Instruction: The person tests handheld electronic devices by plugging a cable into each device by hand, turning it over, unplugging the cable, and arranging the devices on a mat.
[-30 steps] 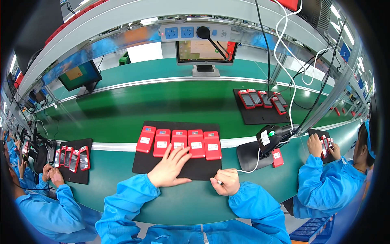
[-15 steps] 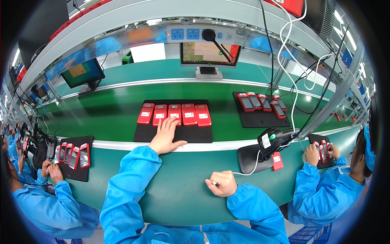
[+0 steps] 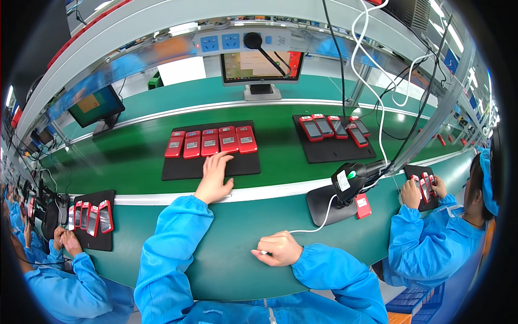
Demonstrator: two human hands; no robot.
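My left hand (image 3: 215, 179) reaches over the near edge of a black mat (image 3: 186, 171) on the green belt, its fingers stretched out. The fingertips lie at the lower ends of the middle phone-like devices. Several red handheld devices, one of them the middle one (image 3: 210, 142), lie in a row on that mat, labelled backs up. Over the near green table, my right hand (image 3: 279, 249) is closed around a small white thing (image 3: 263, 252), mostly hidden by the fingers. A white cable (image 3: 307, 231) runs from the scanner to behind this hand.
A black barcode scanner (image 3: 348, 183) stands on its base to the right, beside a red device (image 3: 363, 206). Farther back lies another mat (image 3: 345, 154) with several devices, screens up. Co-workers sit left (image 3: 65, 278) and right (image 3: 431, 245). A monitor (image 3: 261, 67) stands behind the belt.
The whole view has shifted, moving most things leftward. The mat with the row of devices now lies farther from the white rail. My left fingers have slipped lower against the devices.
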